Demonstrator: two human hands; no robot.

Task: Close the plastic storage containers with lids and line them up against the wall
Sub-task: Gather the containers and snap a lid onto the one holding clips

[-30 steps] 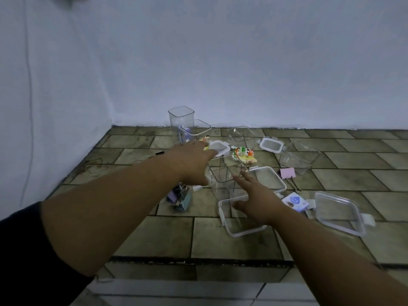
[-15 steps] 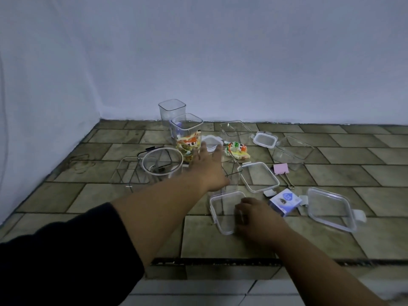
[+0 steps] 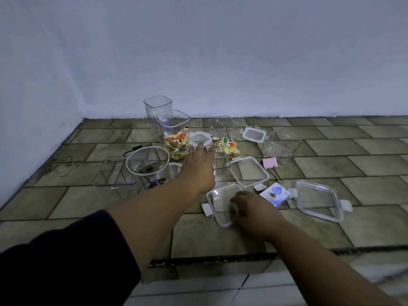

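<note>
Several clear plastic containers and lids lie scattered on a tiled ledge near the wall. My left hand (image 3: pixel 199 166) reaches forward, its palm against a small clear square container (image 3: pixel 221 164); the grip itself is hidden. My right hand (image 3: pixel 254 209) presses fingertips down on a clear square lid (image 3: pixel 217 200) lying flat near the front. Another lid (image 3: pixel 248 171) lies just behind it, and a larger lid (image 3: pixel 318 202) to the right. A tall container (image 3: pixel 176 135) holds colourful wrappers; an empty tall one (image 3: pixel 157 109) stands by the wall.
A round clear jar (image 3: pixel 148 165) and a low clear box (image 3: pixel 112 173) sit at left. Small lids (image 3: pixel 199 138) (image 3: pixel 254 134), open tubs (image 3: pixel 224 125) (image 3: pixel 280 144), a pink binder clip (image 3: pixel 270 163), a blue-white packet (image 3: pixel 274 193) and a snack packet (image 3: pixel 226 145) clutter the middle. The ledge drops off at the front.
The view has shifted, bringing the left-side jar and box into sight. My right hand drew back onto the near lid's right edge; my left hand stays at the small container.
</note>
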